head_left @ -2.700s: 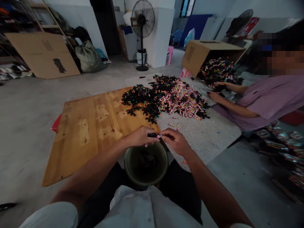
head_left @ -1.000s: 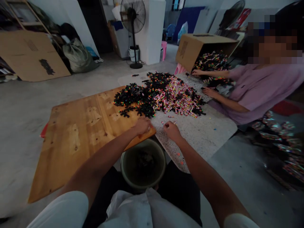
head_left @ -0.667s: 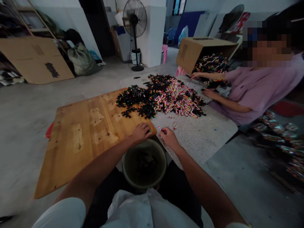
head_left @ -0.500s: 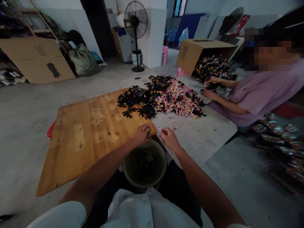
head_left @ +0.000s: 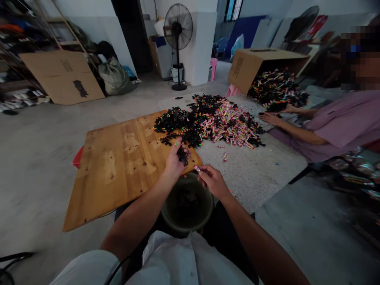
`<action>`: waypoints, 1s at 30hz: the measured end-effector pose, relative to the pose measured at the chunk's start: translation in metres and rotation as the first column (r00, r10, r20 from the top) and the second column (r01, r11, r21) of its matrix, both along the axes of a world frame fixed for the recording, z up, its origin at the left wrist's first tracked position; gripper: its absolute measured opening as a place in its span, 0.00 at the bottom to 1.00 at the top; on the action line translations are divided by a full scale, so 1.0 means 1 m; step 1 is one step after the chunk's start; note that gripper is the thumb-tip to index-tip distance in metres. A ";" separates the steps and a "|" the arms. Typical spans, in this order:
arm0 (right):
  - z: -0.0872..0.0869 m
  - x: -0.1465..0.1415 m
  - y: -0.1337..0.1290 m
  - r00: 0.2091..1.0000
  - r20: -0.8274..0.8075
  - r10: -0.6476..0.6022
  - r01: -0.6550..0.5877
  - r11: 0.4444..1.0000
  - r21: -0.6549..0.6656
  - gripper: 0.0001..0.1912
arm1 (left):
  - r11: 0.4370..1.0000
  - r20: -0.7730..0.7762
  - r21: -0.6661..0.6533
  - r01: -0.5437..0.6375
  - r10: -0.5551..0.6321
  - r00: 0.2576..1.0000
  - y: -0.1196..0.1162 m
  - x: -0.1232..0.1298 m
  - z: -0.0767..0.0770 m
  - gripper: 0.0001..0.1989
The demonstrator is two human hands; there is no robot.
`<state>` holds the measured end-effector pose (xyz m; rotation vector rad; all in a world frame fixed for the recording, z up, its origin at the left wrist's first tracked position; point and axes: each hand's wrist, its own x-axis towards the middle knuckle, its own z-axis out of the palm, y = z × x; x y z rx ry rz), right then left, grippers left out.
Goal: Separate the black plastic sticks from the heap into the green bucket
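Head view: the left hand (head_left: 175, 160) is curled around several black pieces (head_left: 182, 156) at the near corner of the wooden board (head_left: 115, 158). The right hand (head_left: 214, 183) pinches one pink-and-white tube (head_left: 197, 168) between thumb and fingers, near the far rim of the bucket (head_left: 187, 228). Beyond both hands, a mixed heap (head_left: 227, 122) spans the board and the speckled tabletop (head_left: 255, 174).

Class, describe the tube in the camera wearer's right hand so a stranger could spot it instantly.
Find the wooden board, then its corner nearest the bucket. There the right hand pinches a small tube. It is pinkish, unlike the black pieces in the left hand, and held up, unlike tubes on the grey table.
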<state>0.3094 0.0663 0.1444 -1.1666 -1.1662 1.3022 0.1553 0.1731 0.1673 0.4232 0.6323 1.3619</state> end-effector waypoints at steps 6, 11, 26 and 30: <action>0.005 -0.012 -0.001 0.995 -0.103 0.016 -0.016 1.000 -0.003 0.17 | 0.999 0.134 -0.053 0.000 0.007 0.991 -0.018 0.015 0.033 0.13; 0.003 -0.011 -0.003 0.984 -0.168 0.055 -0.056 0.998 -0.003 0.17 | 0.998 0.158 -0.057 0.002 0.007 0.987 -0.022 0.020 0.039 0.04; 0.016 -0.017 -0.008 0.910 -0.414 0.004 -0.040 0.996 -0.078 0.16 | 0.991 0.071 0.078 -0.108 0.103 0.992 -0.027 0.031 0.043 0.11; 0.021 -0.016 -0.007 0.874 -0.485 -0.031 -0.034 0.991 -0.126 0.16 | 0.990 0.074 0.089 -0.113 0.107 0.991 -0.027 0.031 0.043 0.13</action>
